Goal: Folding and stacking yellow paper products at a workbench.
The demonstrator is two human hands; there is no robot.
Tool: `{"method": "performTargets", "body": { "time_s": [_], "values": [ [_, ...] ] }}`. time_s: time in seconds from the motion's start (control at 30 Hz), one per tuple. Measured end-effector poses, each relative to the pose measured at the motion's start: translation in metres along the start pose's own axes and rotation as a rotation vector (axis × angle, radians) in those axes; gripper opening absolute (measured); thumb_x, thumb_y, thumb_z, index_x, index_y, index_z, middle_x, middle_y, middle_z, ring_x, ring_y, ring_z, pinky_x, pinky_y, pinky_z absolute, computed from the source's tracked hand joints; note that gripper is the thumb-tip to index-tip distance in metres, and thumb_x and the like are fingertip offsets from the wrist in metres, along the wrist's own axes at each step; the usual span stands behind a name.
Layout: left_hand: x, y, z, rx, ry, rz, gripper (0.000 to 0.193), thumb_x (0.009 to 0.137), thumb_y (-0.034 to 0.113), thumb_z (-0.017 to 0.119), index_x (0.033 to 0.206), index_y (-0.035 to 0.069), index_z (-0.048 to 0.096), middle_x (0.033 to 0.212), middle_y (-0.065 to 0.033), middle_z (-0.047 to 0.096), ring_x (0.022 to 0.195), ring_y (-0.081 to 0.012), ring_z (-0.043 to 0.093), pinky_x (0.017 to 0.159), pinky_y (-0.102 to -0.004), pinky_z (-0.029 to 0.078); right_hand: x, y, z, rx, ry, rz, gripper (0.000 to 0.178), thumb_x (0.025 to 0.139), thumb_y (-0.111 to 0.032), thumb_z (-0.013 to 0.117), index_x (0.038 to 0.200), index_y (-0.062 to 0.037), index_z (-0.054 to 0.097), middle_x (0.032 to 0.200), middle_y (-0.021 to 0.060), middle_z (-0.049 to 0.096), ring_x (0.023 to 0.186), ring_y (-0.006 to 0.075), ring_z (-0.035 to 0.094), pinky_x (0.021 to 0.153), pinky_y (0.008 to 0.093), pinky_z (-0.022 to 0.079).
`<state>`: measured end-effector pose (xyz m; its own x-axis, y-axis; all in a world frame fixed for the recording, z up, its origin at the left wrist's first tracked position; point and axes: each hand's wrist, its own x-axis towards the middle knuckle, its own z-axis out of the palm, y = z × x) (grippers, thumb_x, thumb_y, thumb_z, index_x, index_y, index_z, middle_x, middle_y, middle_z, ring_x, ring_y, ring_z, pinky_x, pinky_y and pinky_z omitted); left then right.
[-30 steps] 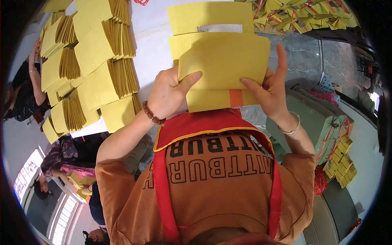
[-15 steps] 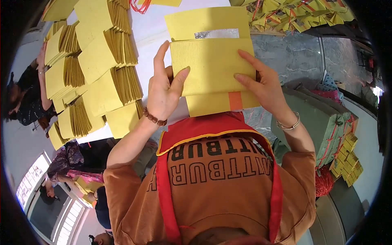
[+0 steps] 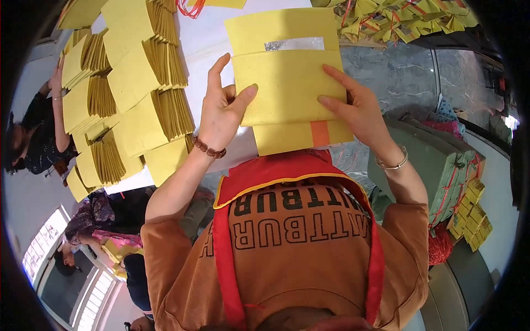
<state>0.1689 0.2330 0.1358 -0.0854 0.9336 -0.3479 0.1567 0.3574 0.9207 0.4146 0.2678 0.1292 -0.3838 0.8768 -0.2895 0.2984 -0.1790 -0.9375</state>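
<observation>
In front of my chest I hold a stack of yellow paper sheets (image 3: 290, 88) between both hands. My left hand (image 3: 223, 113) grips its left edge, thumb on top and index finger stretched up beside it. My right hand (image 3: 359, 110) pinches the right edge with thumb and index finger over the top; its other fingers are hidden beneath. Another yellow sheet (image 3: 281, 27) with a silver-and-white patch (image 3: 295, 44) shows beyond the stack. Closer to me a yellow sheet (image 3: 281, 139) with an orange strip (image 3: 320, 133) sticks out from under it.
Fanned yellow paper stacks (image 3: 130, 66) cover the white table's (image 3: 201, 38) left side. Red string (image 3: 190, 7) lies at the far edge. Tied yellow bundles (image 3: 397, 19) fill the far right. A green wrapped bale (image 3: 422, 160) stands right. Other people (image 3: 38, 138) are at the left.
The upper stack's face, finely ridged before, now looks smooth. Both hands and the paper have shifted very slightly, still gripping it.
</observation>
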Motion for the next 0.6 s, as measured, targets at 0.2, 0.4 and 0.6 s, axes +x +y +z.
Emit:
{"method": "performTargets", "body": {
  "time_s": [0.2, 0.4, 0.6],
  "values": [
    [-0.002, 0.003, -0.003, 0.135, 0.046, 0.074, 0.059, 0.083, 0.008, 0.063, 0.134, 0.005, 0.033, 0.072, -0.0065, 0.062, 0.061, -0.0087, 0.054, 0.053, -0.0232, 0.04, 0.0, -0.002, 0.001, -0.059, 0.015, -0.02, 0.051, 0.082, -0.01, 0.063, 0.129, -0.0003, 0.047, 0.109, 0.0115, 0.062, 0.094, 0.0117, 0.057, 0.082, 0.0258, 0.046],
    [-0.001, 0.021, 0.011, 0.786, 0.106, 0.92, 0.055, 0.075, 0.019, 0.07, 0.124, 0.006, 0.049, 0.11, -0.0116, 0.056, 0.104, -0.0283, 0.051, 0.085, -0.0384, 0.04, 0.0, -0.001, 0.003, -0.058, 0.047, -0.034, 0.05, 0.079, -0.013, 0.065, 0.125, 0.0008, 0.05, 0.107, 0.0168, 0.064, 0.093, 0.0151, 0.06, 0.082, 0.028, 0.046],
    [0.008, 0.008, 0.047, 0.961, -0.205, 0.853, 0.066, 0.076, 0.034, 0.067, 0.132, 0.008, 0.044, 0.136, -0.0134, 0.04, 0.125, -0.0323, 0.036, 0.102, -0.045, 0.028, 0.001, 0.003, 0.001, -0.065, 0.05, -0.054, 0.048, 0.078, -0.013, 0.065, 0.123, -0.0004, 0.052, 0.105, 0.0171, 0.064, 0.09, 0.0173, 0.061, 0.08, 0.0281, 0.047]
  ]
}}
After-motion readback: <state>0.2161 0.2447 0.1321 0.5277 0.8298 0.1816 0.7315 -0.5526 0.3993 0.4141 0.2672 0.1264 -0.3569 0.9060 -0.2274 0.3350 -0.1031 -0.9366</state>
